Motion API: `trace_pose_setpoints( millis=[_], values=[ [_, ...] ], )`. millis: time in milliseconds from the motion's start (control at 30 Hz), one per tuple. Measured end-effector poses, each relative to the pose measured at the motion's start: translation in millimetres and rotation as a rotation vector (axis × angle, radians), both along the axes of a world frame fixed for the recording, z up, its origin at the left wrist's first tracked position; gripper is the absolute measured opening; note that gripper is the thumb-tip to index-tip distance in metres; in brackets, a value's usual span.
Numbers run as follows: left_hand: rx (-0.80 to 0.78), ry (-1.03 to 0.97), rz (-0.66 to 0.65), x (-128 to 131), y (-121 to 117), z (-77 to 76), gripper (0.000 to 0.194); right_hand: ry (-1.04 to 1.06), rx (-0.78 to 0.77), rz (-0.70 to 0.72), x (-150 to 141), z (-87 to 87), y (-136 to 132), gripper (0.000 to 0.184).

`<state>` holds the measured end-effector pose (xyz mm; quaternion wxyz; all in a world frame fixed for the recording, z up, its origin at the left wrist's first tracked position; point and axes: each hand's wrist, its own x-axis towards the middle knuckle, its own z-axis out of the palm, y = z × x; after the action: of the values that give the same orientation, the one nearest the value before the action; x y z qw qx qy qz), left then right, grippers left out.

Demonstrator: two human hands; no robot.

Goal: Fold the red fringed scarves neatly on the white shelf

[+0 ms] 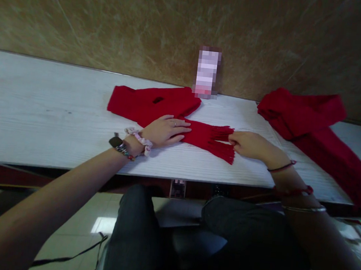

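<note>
A red scarf (158, 102) lies bent back on itself on the white table (64, 135), with its fringed end pointing right. My left hand (164, 131) rests flat on the scarf, fingers stretched to the right, a ring on one of them. At the fringe, my right hand (247, 145) has its fingers pinched together on some of the strands. The fringe is parted into two bunches, an upper and a lower one. The fingertips of my right hand hide the strand ends they hold.
A second red scarf (301, 117) lies folded at the right, one end reaching the table's front edge. A blurred phone-like object (207, 71) leans upright against the brown marbled wall (130, 26). My legs (138, 233) are below the table.
</note>
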<state>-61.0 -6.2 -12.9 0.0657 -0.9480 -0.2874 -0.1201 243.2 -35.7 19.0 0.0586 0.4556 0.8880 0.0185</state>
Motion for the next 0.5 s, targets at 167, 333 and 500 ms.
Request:
trace_pose_setpoints(
  millis=[167,333,500],
  values=[
    [-0.003,-0.012,-0.005,0,0,0.2,0.04,0.183,0.111,0.022,5,11.2,-6,0.018],
    [0.003,-0.018,0.008,0,-1,0.0,0.041,0.285,0.13,0.223,-42,5.2,-1,0.019],
    [0.0,-0.01,0.011,0,-1,0.1,0.04,0.198,0.082,0.241,-55,-7.5,7,0.017]
  ],
)
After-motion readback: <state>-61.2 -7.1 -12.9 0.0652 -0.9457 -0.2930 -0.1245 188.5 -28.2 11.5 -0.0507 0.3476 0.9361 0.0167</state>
